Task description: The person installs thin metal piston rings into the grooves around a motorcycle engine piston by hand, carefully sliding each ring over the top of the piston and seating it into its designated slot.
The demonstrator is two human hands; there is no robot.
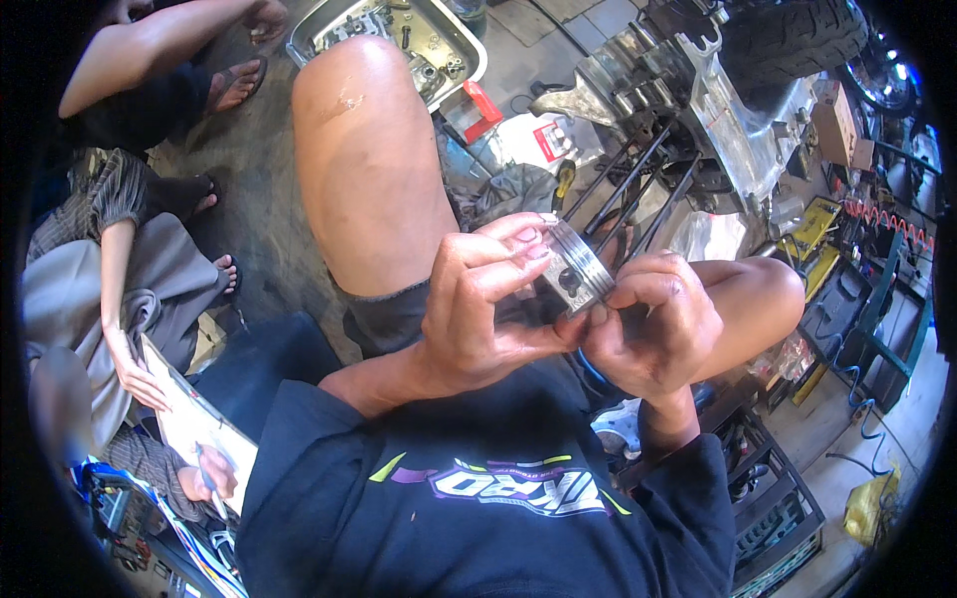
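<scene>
A silver engine piston (578, 267) with grooves round its edge is held up in front of my chest. My left hand (469, 299) grips it, fingertips on its upper rim and thumb underneath. A dark pin hole shows in its side. My right hand (653, 321) is closed, with thumb and forefinger pinching the piston's lower right edge by the grooves. Whether a thin ring lies between those fingertips I cannot make out.
An engine crankcase (743, 135) with long dark studs stands ahead on the right, below a tyre (788, 42). A metal tray (477, 62) of parts lies beyond my knee. Tool trays (763, 508) are at right. Another person at left writes on paper (189, 424).
</scene>
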